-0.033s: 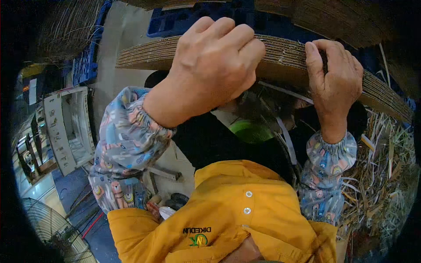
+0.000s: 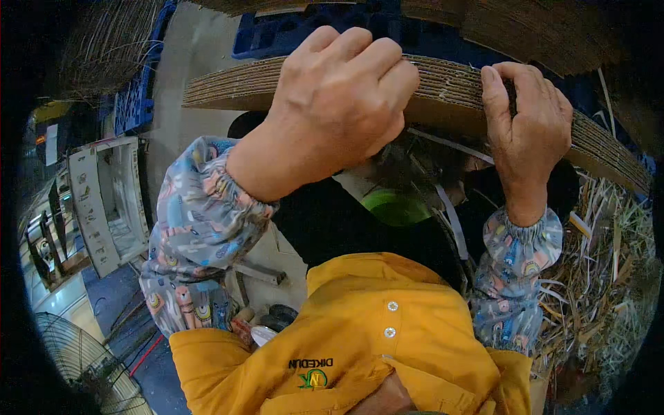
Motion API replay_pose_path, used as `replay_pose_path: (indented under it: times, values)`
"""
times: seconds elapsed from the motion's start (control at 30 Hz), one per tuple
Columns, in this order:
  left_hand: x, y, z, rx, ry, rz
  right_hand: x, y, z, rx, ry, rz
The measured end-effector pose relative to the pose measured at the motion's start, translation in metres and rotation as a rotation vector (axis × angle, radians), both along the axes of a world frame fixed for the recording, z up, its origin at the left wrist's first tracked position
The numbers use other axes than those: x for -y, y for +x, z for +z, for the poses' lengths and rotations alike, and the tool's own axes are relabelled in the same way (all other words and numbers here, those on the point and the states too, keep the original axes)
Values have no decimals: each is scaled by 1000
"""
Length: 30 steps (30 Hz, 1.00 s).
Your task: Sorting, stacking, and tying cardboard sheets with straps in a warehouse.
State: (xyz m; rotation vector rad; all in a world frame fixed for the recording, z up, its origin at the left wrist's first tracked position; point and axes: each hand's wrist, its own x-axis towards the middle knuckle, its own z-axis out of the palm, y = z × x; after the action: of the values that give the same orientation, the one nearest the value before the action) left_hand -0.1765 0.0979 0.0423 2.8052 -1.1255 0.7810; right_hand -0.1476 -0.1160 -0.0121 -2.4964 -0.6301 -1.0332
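Thick stack of brown corrugated cardboard sheets (image 2: 443,90): our left hand (image 2: 339,104) and right hand (image 2: 529,135) clamp its edge, nothing visibly shifting.

- I see a heap of cardboard strips (image 2: 609,277) at the right, spilling down toward the near edge.
- Blue crates (image 2: 138,97) stand at the far left, and another blue crate (image 2: 277,34) sits far, near the middle.
- A white cabinet (image 2: 104,200) stands at the left with its front open.
- A wire fan guard (image 2: 76,366) shows at the near left corner.
- A green round thing (image 2: 394,207) lies in the middle; I cannot tell what it is.
- The concrete floor (image 2: 187,62) runs far between the crates.
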Motion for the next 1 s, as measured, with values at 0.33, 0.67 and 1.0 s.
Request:
replay_pose_path:
  times: [0.33, 0.67, 1.0]
  values:
    - [10, -1, 3, -83, 46, 60, 2, 0, -1, -13, -13, -16]
    - [21, -1, -2, -92, 134, 184, 1, 0, -3, 18, -8, -20]
    - [13, -2, -17, -89, -108, 217, 1, 2, -2, 13, -3, -6]
